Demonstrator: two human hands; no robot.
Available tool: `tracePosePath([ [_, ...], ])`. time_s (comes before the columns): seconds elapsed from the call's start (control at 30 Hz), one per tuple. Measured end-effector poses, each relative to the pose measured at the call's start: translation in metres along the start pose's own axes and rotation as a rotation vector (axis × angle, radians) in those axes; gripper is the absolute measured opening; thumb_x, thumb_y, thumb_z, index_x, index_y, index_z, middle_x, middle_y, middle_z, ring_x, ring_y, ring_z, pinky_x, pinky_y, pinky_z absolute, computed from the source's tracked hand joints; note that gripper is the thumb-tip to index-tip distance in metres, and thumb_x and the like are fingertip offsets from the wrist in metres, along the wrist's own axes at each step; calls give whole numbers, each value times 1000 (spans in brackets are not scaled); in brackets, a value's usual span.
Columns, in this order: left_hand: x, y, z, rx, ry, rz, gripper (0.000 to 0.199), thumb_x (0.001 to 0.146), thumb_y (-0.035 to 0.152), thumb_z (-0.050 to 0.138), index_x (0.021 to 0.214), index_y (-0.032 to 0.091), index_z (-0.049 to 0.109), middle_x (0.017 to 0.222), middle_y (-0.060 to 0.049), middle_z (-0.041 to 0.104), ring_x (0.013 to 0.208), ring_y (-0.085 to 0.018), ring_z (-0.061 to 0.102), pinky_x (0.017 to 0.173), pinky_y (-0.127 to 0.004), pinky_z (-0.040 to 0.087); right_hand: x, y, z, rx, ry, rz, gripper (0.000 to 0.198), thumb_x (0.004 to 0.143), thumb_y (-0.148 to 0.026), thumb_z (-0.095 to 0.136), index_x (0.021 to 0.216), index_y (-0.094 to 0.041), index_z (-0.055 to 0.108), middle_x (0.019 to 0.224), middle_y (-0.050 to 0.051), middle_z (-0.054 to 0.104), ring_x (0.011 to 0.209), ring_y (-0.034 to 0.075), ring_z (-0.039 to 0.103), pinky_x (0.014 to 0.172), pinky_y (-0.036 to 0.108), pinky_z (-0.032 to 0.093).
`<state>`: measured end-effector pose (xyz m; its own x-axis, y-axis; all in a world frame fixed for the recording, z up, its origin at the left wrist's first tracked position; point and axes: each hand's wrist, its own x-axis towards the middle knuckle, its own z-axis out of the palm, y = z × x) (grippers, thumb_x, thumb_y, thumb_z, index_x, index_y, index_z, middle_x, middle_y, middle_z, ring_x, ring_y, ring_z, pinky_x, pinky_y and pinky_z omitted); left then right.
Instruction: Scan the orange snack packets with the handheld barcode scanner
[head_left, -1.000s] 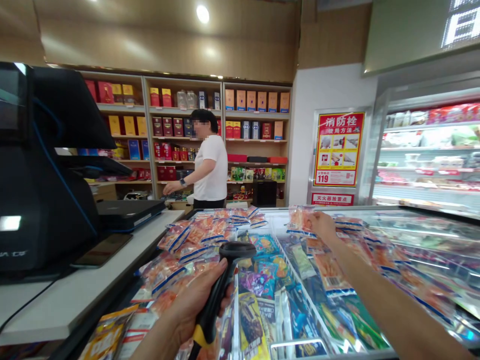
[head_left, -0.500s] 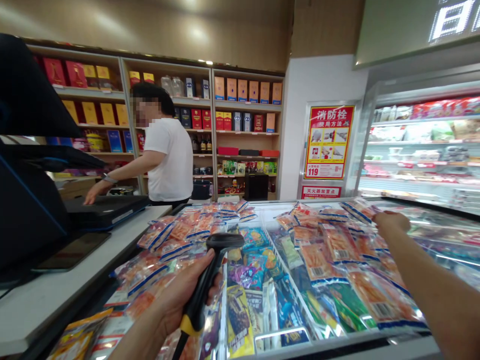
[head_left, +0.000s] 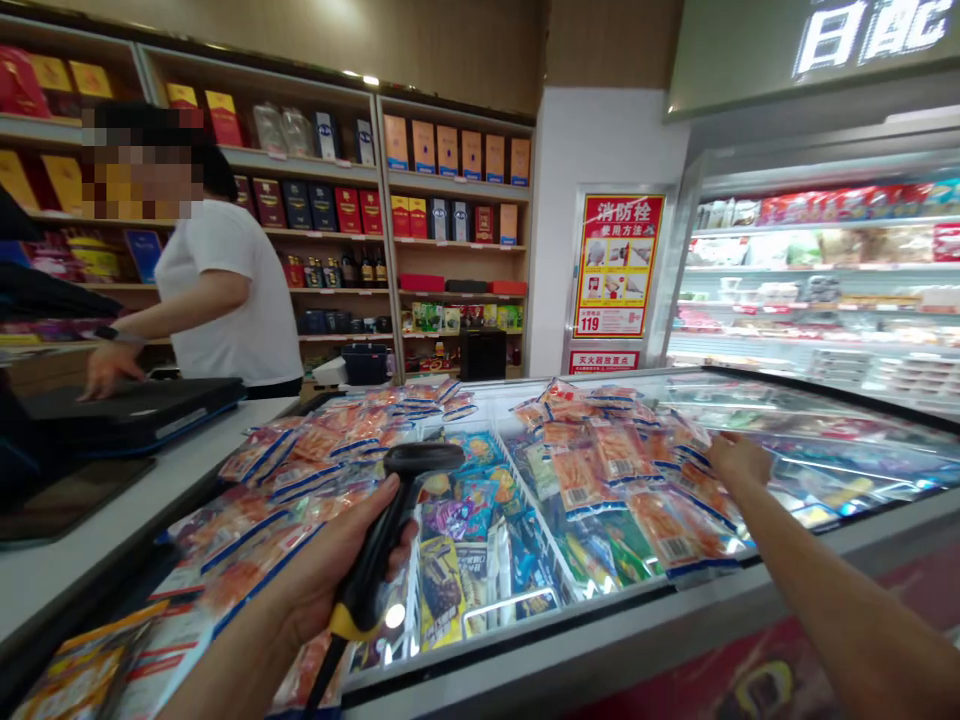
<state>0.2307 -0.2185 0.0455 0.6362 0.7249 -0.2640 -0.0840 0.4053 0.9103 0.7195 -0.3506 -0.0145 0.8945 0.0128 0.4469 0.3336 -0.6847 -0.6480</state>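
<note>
Packets (head_left: 330,440) lie heaped at left on the freezer (head_left: 645,615). Just right of that heap, the left hand (head_left: 335,560) has its fingers clenched around a scanner (head_left: 380,550). Farther right, at a second heap's edge, the right hand (head_left: 741,462) grasps one packet (head_left: 690,430) by its fingertips.

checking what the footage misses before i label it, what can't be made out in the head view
- Head view: part of the barcode scanner's handle is hidden by the left hand; its cable is cut off by the bottom edge.
- Head view: whether the right hand pinches the blue-edged packet is unclear; the hand hides the contact.
- Head view: barcode digits on the front packet are too small.
</note>
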Motion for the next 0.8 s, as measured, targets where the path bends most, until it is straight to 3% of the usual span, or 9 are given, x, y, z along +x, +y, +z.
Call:
tracePosePath([
  [0.07, -7, 3, -10, -12, -4, 16, 25, 69, 40, 48, 75, 15, 50, 55, 0, 51, 41, -6, 43, 36, -16, 35, -16, -21, -7, -15, 29, 82, 34, 67, -28, 41, 94, -15, 59, 93, 20, 55, 88, 29, 49, 65, 39, 34],
  [0.1, -11, 5, -17, -17, 0, 32, 25, 70, 39, 48, 76, 15, 51, 54, 0, 51, 40, -6, 43, 36, -16, 35, -27, -35, -10, 6, 69, 54, 34, 68, -26, 41, 95, -16, 59, 98, 19, 54, 93, 29, 46, 68, 39, 33],
  [0.2, -28, 14, -39, -26, 37, 86, 27, 71, 39, 47, 80, 15, 51, 54, 1, 50, 40, -6, 43, 36, -16, 36, -81, -87, -11, 199, 81, -272, 31, 70, -24, 39, 94, -16, 57, 98, 13, 55, 93, 23, 46, 76, 35, 32],
  [0.27, -42, 19, -54, -28, 84, 125, 28, 71, 41, 46, 82, 15, 51, 54, 1, 49, 41, -6, 43, 37, -17, 36, -137, -126, -9, 358, -201, -472, 29, 70, -29, 42, 89, -16, 59, 89, 9, 59, 83, 19, 51, 73, 30, 35],
  [0.33, -56, 23, -66, -34, 118, 158, 29, 71, 41, 45, 84, 16, 51, 55, 1, 49, 41, -6, 42, 37, -16, 36, -204, -162, -6, 471, -577, -625, 25, 70, -32, 42, 79, -17, 61, 82, 6, 61, 75, 16, 53, 68, 26, 37],
  [0.47, -80, 23, -83, -60, 141, 150, 31, 70, 43, 45, 77, 14, 52, 55, 0, 48, 41, -6, 41, 35, -17, 35, -324, -207, 2, 398, -1222, -734, 42, 67, -52, 39, 50, -17, 56, 49, 3, 56, 49, 13, 51, 50, 23, 36],
  [0.53, -86, 19, -87, -73, 149, 125, 32, 69, 44, 46, 70, 12, 51, 55, 0, 48, 41, -6, 41, 35, -17, 35, -360, -216, 6, 331, -1296, -746, 45, 63, -56, 42, 43, -17, 51, 41, 2, 51, 43, 11, 48, 46, 22, 34],
  [0.67, -85, 10, -86, -89, 122, 146, 30, 71, 43, 45, 74, 14, 51, 56, 0, 49, 42, -6, 42, 37, -16, 34, -369, -224, 11, 471, -1249, -605, 28, 62, -41, 50, 48, -17, 47, 43, -2, 49, 43, 9, 47, 41, 19, 31],
  [0.8, -77, 3, -72, -95, 92, 113, 29, 70, 44, 45, 73, 15, 50, 54, 1, 49, 40, -6, 42, 38, -17, 33, -316, -227, 15, 730, -1177, -317, 17, 65, -34, 43, 60, -17, 43, 56, -2, 53, 45, 7, 47, 40, 17, 34],
])
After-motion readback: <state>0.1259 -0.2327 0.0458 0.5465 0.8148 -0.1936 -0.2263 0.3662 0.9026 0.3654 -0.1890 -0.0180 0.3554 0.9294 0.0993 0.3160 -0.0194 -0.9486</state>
